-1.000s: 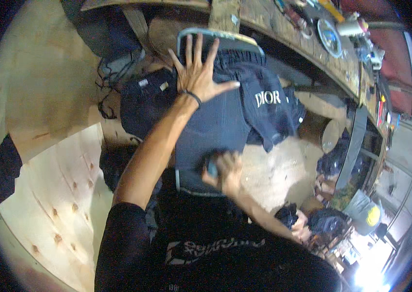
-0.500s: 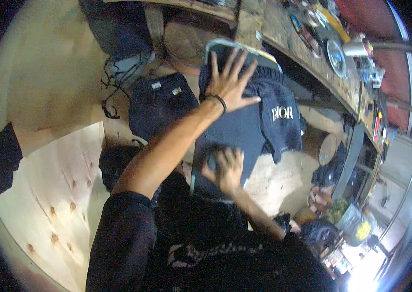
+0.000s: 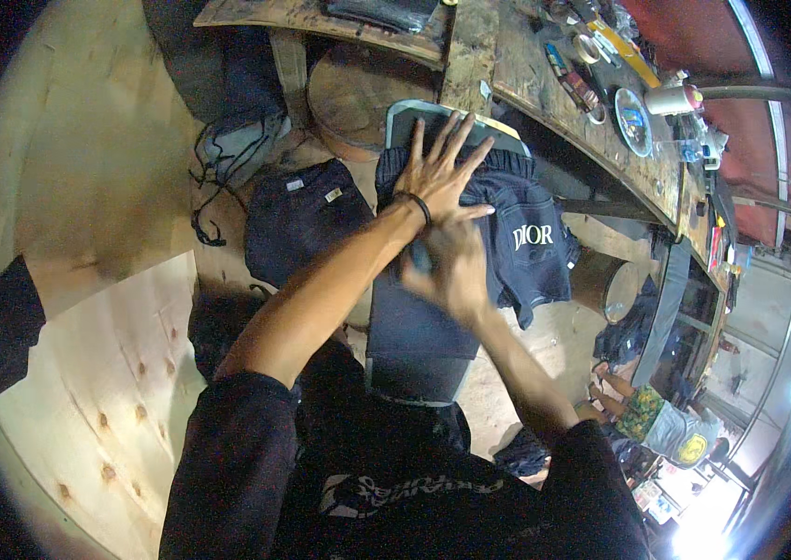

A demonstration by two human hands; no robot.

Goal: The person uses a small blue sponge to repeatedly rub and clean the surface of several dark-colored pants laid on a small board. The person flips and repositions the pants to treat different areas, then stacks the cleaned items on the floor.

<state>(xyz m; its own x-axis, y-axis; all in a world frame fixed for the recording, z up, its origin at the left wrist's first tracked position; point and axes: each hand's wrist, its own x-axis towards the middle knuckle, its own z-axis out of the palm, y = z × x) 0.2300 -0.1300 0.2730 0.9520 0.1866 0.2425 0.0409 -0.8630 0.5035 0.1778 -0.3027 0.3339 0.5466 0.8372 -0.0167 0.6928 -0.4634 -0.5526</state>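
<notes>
A dark navy denim garment (image 3: 423, 322) with an elastic waist is pulled over a flat board (image 3: 409, 378) in front of me. My left hand (image 3: 437, 175) lies flat on it near the waistband, fingers spread, a dark band on the wrist. Just below, my right hand (image 3: 459, 275) is on the cloth, blurred by motion, its fingers curled. A small dark bluish thing shows at its palm, too smeared to name. To the right hangs a loose leg with pale lettering (image 3: 533, 236).
Another dark garment (image 3: 307, 224) with small tags lies at left. A worn wooden workbench (image 3: 545, 70) at upper right carries tools, a blue-rimmed bowl (image 3: 633, 121) and a can (image 3: 671, 100). Round wooden pieces stand beneath. A person (image 3: 666, 425) is at lower right.
My right hand has moved up the garment from its lower part to close below my left hand. The left hand stays spread on the cloth. My view has shifted slightly.
</notes>
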